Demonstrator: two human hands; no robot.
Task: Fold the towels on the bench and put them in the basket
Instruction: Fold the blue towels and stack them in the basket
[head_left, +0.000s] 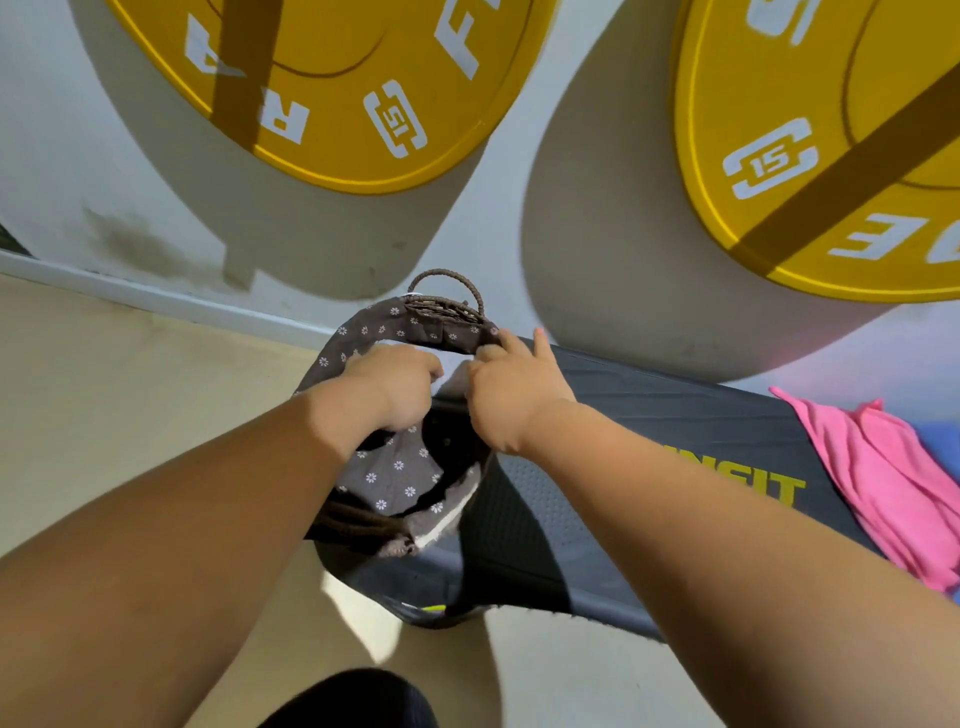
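A woven basket (447, 304) with a brown flowered liner stands on the floor at the left end of the dark bench (675, 431). Both my hands reach down into its opening. My left hand (395, 384) is curled over a pale towel (454, 376) inside the basket. My right hand (511, 389) presses on the same towel, with two fingers raised against the basket's far rim. Only a small strip of the towel shows between my hands. A pink towel (883, 483) lies crumpled on the bench at the right, and a blue one (937, 441) peeks out behind it.
Two yellow 15 weight plates (332, 88) (810, 156) hang on the white wall above the basket and bench. Beige floor spreads to the left. A dark shape (353, 701) sits at the bottom edge, near my body.
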